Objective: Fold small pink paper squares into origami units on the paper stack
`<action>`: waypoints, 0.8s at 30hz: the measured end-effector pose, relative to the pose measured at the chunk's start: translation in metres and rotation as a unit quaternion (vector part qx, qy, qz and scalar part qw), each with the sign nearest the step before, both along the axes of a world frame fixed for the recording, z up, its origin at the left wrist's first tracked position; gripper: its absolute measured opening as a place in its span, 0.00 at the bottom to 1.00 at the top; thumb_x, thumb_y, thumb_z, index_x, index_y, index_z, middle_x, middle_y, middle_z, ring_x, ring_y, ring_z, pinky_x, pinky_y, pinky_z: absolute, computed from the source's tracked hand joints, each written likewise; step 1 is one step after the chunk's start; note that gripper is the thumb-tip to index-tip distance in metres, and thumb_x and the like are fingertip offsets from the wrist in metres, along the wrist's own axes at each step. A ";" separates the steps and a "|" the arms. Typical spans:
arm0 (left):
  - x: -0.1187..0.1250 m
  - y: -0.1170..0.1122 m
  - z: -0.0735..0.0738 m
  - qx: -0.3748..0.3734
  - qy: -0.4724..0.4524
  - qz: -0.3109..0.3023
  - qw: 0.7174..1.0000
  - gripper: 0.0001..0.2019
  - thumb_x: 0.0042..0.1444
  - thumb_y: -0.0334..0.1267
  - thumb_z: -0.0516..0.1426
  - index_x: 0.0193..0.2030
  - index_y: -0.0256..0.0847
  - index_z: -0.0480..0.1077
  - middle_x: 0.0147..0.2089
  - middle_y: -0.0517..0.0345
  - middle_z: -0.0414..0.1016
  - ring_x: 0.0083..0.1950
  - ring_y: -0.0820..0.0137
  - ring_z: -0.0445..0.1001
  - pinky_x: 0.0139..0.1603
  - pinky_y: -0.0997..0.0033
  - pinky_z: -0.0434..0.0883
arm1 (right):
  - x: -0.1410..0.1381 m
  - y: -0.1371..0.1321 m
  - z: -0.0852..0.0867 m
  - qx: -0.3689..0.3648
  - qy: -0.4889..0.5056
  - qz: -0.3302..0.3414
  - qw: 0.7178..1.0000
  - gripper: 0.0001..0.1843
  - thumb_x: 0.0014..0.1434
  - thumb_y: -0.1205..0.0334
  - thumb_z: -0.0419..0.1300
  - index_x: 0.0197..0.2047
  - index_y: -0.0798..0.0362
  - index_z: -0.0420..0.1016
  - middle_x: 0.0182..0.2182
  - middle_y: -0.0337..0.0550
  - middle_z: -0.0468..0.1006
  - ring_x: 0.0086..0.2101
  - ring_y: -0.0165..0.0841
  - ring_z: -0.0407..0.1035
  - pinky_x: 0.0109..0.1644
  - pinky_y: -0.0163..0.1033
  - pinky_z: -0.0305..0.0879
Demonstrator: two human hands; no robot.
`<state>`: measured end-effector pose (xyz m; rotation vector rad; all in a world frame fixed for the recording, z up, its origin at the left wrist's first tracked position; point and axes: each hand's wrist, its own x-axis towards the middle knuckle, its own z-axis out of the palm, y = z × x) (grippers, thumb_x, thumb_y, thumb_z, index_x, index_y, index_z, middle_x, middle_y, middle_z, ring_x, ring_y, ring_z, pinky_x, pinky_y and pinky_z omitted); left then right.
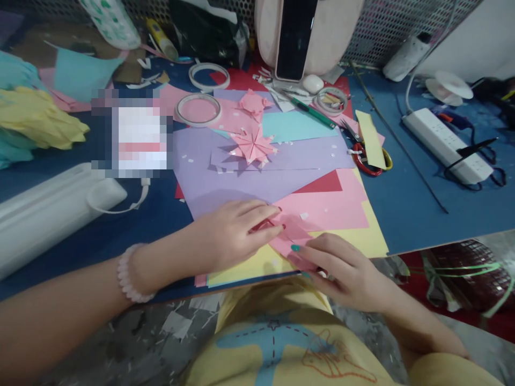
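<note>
A folded piece of pink paper (296, 236) lies near the table's front edge, between my two hands. My left hand (237, 233) presses its fingertips on the paper's left end; a bit of dark red shows between the fingers, and the thumb is hidden. At the paper's lower right end my right hand (344, 268) grips it, fingers on top and close together. Beneath are pink, yellow (241, 271) and purple sheets (201, 182). Beyond my hands sits a pink folded paper star (254, 145), with a second pink folded shape (253, 103) behind it.
Rolls of tape (198, 124), a green utility knife (314, 112) and scissors (368, 170) lie at the back. A power strip (448, 145) and a thin rod (402, 145) are on the right. On the left stand a long white device (52, 209) and yellow crumpled paper (40, 118).
</note>
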<state>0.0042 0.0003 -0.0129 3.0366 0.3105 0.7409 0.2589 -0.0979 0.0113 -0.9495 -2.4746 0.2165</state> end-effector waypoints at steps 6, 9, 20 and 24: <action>-0.002 -0.002 0.001 -0.022 0.011 0.008 1.000 0.15 0.73 0.33 0.49 0.57 0.35 0.74 0.55 0.44 0.80 0.54 0.58 0.77 0.51 0.59 0.77 | -0.002 -0.001 0.005 0.047 -0.084 -0.026 0.995 0.11 0.72 0.67 0.54 0.49 0.56 0.78 0.41 0.49 0.84 0.42 0.38 0.75 0.44 0.43 0.72; -0.002 -0.001 0.001 -0.019 0.014 -0.001 1.000 0.14 0.73 0.34 0.50 0.57 0.36 0.75 0.57 0.46 0.80 0.60 0.57 0.75 0.57 0.57 0.76 | 0.007 0.000 0.009 0.022 -0.099 0.008 0.995 0.14 0.73 0.70 0.52 0.51 0.54 0.80 0.45 0.46 0.86 0.48 0.36 0.75 0.57 0.45 0.70; 0.001 -0.005 0.004 -0.010 -0.009 -0.016 1.000 0.14 0.76 0.35 0.49 0.52 0.37 0.76 0.51 0.54 0.83 0.54 0.64 0.78 0.50 0.62 0.73 | 0.022 0.004 0.006 -0.043 0.000 -0.075 0.996 0.25 0.72 0.60 0.51 0.69 0.52 0.61 0.50 0.53 0.82 0.51 0.44 0.77 0.51 0.49 0.77; 0.000 -0.007 0.006 0.012 -0.012 0.007 1.000 0.13 0.75 0.36 0.50 0.52 0.36 0.76 0.50 0.52 0.83 0.52 0.63 0.78 0.47 0.62 0.71 | 0.016 0.006 0.004 -0.049 0.026 -0.165 0.985 0.18 0.70 0.63 0.54 0.61 0.51 0.70 0.45 0.51 0.82 0.43 0.42 0.78 0.45 0.47 0.78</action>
